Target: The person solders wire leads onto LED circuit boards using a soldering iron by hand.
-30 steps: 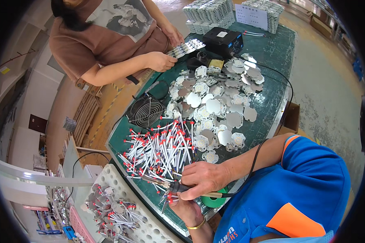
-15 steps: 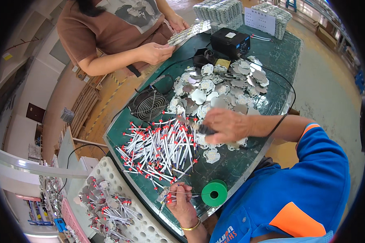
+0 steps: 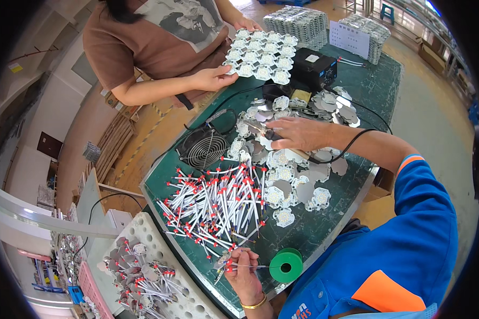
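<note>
My right hand (image 3: 299, 133) is closed around a soldering iron (image 3: 273, 135), its metal end over the heap of round LED boards (image 3: 282, 175) at the table's middle. By the near edge, my left hand (image 3: 245, 276) pinches a thin strand of solder wire and a small LED board (image 3: 224, 261) with red-and-white leads; its fingers partly hide these. The strand runs to a green spool (image 3: 274, 266) just right of that hand. Beyond my left hand lies a pile of white leads with red collars (image 3: 215, 199).
A small fan (image 3: 205, 150) and a black soldering station (image 3: 310, 69) stand farther back. Across the table, a person holds a panel of LED boards (image 3: 263, 56). Stacked panels (image 3: 298, 26) rise behind. At left, a white perforated tray (image 3: 183, 274) bears wired boards.
My right hand has moved away from me with the soldering iron, uncovering nearer boards. The person opposite has tilted the panel up. My left hand keeps nearly the same place.
</note>
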`<action>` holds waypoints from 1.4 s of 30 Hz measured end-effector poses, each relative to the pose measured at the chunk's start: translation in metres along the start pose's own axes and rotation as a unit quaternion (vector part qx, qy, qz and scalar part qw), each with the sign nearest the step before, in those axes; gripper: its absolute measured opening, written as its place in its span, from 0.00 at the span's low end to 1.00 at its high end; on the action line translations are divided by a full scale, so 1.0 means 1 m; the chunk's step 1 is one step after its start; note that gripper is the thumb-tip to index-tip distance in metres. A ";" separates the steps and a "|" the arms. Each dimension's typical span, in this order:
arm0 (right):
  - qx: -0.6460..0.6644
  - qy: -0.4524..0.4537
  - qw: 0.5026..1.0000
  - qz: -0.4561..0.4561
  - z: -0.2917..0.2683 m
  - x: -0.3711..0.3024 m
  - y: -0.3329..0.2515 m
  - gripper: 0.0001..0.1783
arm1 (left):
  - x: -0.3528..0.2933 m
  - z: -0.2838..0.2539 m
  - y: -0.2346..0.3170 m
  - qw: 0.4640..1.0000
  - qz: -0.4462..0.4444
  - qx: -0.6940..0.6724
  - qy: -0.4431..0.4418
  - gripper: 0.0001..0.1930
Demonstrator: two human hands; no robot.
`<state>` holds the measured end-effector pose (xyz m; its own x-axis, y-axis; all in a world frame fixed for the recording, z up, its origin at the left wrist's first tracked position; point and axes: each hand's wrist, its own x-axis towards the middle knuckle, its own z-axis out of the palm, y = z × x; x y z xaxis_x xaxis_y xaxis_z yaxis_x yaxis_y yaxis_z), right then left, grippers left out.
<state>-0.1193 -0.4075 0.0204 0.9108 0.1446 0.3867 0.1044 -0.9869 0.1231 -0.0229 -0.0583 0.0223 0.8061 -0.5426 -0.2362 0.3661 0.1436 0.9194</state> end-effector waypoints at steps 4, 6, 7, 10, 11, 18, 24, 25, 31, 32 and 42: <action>-0.020 0.038 0.998 -0.049 0.007 -0.009 -0.014 0.16 | 0.000 0.002 0.000 1.000 -0.005 0.008 0.007 0.04; 0.014 -0.023 0.997 -0.068 0.000 -0.011 -0.029 0.14 | -0.001 0.001 0.000 1.000 -0.004 0.011 0.002 0.04; 0.027 0.018 0.997 -0.068 0.005 -0.013 -0.035 0.13 | -0.003 0.001 0.001 1.000 -0.001 0.006 0.003 0.03; 0.094 0.058 0.993 -0.037 0.004 -0.014 -0.057 0.13 | -0.002 0.001 0.001 1.000 0.001 -0.001 -0.001 0.03; 0.135 0.095 0.986 -0.034 0.004 -0.010 -0.068 0.13 | -0.003 0.000 0.000 1.000 -0.001 -0.002 -0.001 0.03; 0.347 0.189 0.917 -0.050 -0.010 0.032 -0.152 0.15 | -0.002 0.008 0.002 0.999 0.004 -0.005 -0.033 0.04; 0.429 0.172 0.886 -0.049 -0.010 0.051 -0.185 0.08 | -0.011 0.010 0.012 0.999 -0.021 0.000 0.029 0.07; 0.436 0.176 0.881 -0.054 -0.010 0.051 -0.188 0.08 | -0.010 0.005 0.012 0.999 -0.034 0.005 0.040 0.07; 0.412 0.223 0.879 -0.093 -0.001 0.045 -0.188 0.08 | -0.010 0.002 0.010 0.998 -0.054 -0.034 0.001 0.05; 0.392 0.240 0.881 -0.109 0.000 0.044 -0.187 0.08 | -0.011 0.003 0.012 0.998 -0.055 -0.027 -0.002 0.04; 0.406 0.296 0.855 -0.124 0.003 0.045 -0.183 0.10 | -0.011 0.018 0.020 0.999 -0.049 -0.008 -0.003 0.04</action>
<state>-0.0963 -0.2206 0.0120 0.4832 0.1300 0.8658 0.7275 -0.6097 -0.3145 -0.0331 -0.0645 0.0493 0.7628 -0.5605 -0.3226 0.4503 0.1023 0.8870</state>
